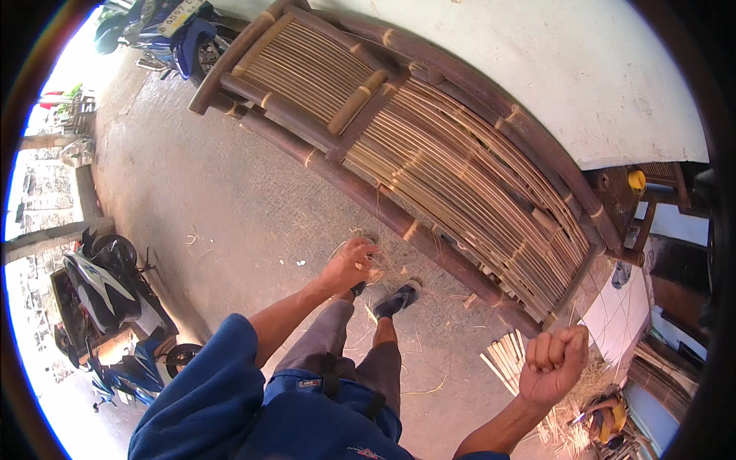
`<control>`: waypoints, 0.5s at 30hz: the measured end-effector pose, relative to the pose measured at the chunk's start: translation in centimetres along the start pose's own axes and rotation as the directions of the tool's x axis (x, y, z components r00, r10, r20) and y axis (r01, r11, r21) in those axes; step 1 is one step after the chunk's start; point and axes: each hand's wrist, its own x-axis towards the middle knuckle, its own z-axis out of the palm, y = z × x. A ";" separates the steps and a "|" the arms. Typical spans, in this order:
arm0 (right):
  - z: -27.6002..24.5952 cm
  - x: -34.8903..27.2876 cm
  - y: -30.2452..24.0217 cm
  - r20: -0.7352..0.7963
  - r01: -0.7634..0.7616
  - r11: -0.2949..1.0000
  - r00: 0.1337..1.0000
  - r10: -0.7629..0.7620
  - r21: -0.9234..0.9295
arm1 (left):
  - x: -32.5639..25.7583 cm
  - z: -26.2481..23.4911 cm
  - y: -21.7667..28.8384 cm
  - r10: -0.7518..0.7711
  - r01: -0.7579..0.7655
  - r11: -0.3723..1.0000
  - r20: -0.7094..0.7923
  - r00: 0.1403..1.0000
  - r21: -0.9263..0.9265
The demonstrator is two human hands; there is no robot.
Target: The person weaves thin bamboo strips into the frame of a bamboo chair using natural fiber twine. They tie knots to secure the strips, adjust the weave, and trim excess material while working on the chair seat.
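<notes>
My left hand (349,265) hangs over the floor just in front of my feet, its fingers loosely bent and apart, with nothing visible in them. At the lower right my right hand (553,366) is raised in a fist, and nothing sticks out of it. A long brown bamboo bench (452,165) runs diagonally from the upper left to the right, beyond both hands. Narrow bamboo slats cover it, and a short bamboo piece (357,102) lies across its frame. Pale split bamboo strips (504,360) lie on the floor beside my right hand.
A blue motorcycle (184,46) stands past the bench's far left end. More motorcycles (107,280) are parked at the left. A white wall (567,69) rises behind the bench. Tools with yellow parts (611,420) and bamboo shavings (590,383) lie at the lower right.
</notes>
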 end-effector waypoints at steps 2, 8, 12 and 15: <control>-0.5 -0.1 -0.3 -0.081 -0.103 0.993 0.992 0.098 -0.050 | 0.0 -0.1 -0.6 -0.100 0.111 0.900 0.047 0.994 -0.422; -0.5 -0.8 -1.3 -0.046 0.043 0.999 0.998 -0.044 -0.029 | 0.8 -0.8 0.2 -0.174 0.085 0.928 -0.218 0.960 -0.364; -0.3 -1.1 0.0 -0.147 -0.083 0.956 0.988 0.042 -0.281 | 1.1 0.5 1.8 -0.091 -0.051 0.877 -0.269 0.959 -0.478; -0.5 -1.5 -0.1 -0.123 -0.032 0.987 0.992 0.013 -0.156 | 1.4 0.0 2.6 -0.087 -0.020 0.969 -0.414 0.906 -0.247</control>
